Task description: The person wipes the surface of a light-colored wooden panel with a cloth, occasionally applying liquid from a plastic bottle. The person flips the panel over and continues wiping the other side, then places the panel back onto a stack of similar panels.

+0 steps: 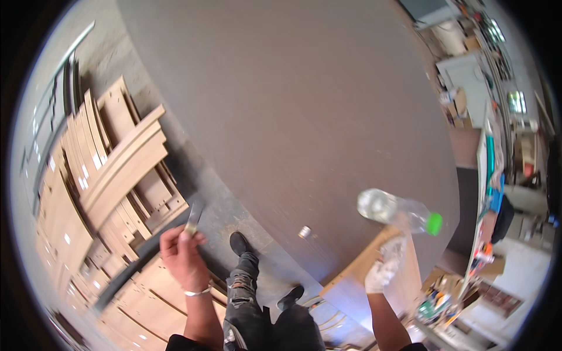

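My left hand (182,257), bare with a band at the wrist, is closed around a small putty knife (195,217) with a flat metal blade pointing up and away. It is held over the floor, left of the large brown tabletop (293,117). In a white glove, my right hand (386,266) lies over a light wooden board (357,263) at the tabletop's near right edge; its fingers are blurred. Just beyond that hand, a clear plastic bottle (398,212) with a green cap lies on its side. A small white object (304,231) sits on the tabletop.
Stacked light wooden panels (123,169) cover the floor on the left, with dark strips (71,88) behind them. Cluttered shelves and benches (468,88) line the right side. Loose tools and boxes (439,295) lie at the lower right. My legs (246,298) stand beside the tabletop.
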### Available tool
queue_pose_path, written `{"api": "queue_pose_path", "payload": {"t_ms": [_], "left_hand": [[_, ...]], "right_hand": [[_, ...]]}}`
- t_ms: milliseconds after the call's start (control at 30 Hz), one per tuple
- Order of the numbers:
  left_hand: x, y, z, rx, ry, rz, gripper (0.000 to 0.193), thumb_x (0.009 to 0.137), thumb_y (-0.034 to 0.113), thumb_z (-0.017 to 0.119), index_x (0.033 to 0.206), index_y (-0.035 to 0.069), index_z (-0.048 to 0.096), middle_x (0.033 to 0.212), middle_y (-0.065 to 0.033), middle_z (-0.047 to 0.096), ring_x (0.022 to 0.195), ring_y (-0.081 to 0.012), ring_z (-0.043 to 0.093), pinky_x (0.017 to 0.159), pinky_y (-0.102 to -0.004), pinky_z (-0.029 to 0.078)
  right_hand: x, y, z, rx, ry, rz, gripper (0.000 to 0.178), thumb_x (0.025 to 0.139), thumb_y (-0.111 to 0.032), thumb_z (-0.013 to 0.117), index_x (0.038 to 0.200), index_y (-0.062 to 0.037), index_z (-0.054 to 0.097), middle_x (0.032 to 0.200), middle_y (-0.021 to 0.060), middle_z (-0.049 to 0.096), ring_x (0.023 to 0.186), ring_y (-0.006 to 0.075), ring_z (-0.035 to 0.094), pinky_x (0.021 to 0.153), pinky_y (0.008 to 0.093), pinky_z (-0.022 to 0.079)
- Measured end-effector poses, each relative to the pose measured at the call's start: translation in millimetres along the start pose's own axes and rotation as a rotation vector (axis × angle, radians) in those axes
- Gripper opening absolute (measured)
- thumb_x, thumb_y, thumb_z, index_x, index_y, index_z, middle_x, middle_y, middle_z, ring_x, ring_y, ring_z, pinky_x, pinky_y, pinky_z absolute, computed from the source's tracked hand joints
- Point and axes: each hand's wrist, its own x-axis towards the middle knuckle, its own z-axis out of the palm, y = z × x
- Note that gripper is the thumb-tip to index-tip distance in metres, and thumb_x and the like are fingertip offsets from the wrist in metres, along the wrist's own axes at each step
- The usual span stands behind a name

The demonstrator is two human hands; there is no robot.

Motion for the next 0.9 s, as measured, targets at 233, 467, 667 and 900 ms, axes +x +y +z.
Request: {"api": "queue_pose_path", "payload": {"t_ms": [233,467,667,900], "left_hand": [[15.2,-41.6,138.5,0.826,-0.373,0.323,0.013,0.091,0.01,0.074,0.098,0.0,0.071,0.087,-0.0099,0.07,0.067,-0.0144,0.066,0.065,-0.0305,0.053],[-80.1,-24.2,146.4,1.002,-0.665,0.728,0.054,0.082,0.006,0.078,0.132,0.008,0.059,0.134,-0.0126,0.057,0.088,-0.0234,0.065,0.074,-0.0384,0.055],[-122.2,-60.5,210.0,0.881,-1.121,0.537,0.108,0.078,0.014,0.088,0.164,0.009,0.023,0.159,-0.013,0.042,0.148,-0.0318,0.041,0.114,-0.0512,0.043],[-106.9,-94.0,288.4,0.554,-1.236,0.279,0.08,0.072,0.016,0.091,0.139,0.003,0.049,0.129,-0.0124,0.066,0.118,-0.0268,0.065,0.102,-0.0405,0.052]], "right_hand": [[28.1,-107.2,-43.2,0.007,-0.111,-0.079,0.064,0.074,-0.008,0.067,0.137,-0.001,0.058,0.149,0.0219,0.054,0.146,0.0433,0.041,0.125,0.0576,0.025],[33.6,-85.5,-54.0,0.464,-0.093,0.398,0.046,0.086,-0.013,0.069,0.13,-0.0043,0.063,0.13,0.017,0.068,0.128,0.0338,0.06,0.113,0.0492,0.043],[-2.0,-27.5,-131.8,2.413,-0.14,0.926,0.059,0.099,-0.039,0.069,0.145,-0.004,0.055,0.137,0.0116,0.066,0.125,0.0284,0.062,0.108,0.0427,0.049],[-108.2,-2.2,-215.1,2.45,0.122,0.679,0.096,0.089,-0.066,0.068,0.157,-0.0043,0.041,0.156,0.017,0.05,0.141,0.0352,0.051,0.116,0.052,0.043]]}}
